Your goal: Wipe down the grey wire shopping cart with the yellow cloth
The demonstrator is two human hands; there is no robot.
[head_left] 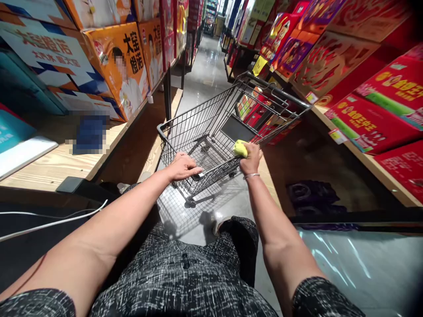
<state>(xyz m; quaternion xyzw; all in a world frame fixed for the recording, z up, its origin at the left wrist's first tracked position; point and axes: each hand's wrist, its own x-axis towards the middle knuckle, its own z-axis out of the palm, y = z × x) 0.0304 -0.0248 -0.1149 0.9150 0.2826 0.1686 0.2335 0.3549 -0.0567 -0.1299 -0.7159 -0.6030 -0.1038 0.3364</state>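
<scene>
A dark grey wire shopping cart (238, 132) stands at an angle in the aisle just ahead of me; bare wire shows across its basket floor. My left hand (183, 167) rests over the near rim of the cart, its fingers bent around the edge and the thumb stretched along it. In my right hand (251, 157), a yellow cloth or sponge (240, 149) is gripped against the cart's right side rim. Whether that hand also grips the rim is hidden by the fingers. The cart's push handle (277, 92) is at the far end.
Shelves on the left carry orange drink boxes (115, 70) and a dark blue object (91, 132). On the right, red boxes (366, 123) line a wooden shelf beside the cart. A white cable (56, 223) hangs at lower left. The tiled aisle floor (206, 61) runs ahead.
</scene>
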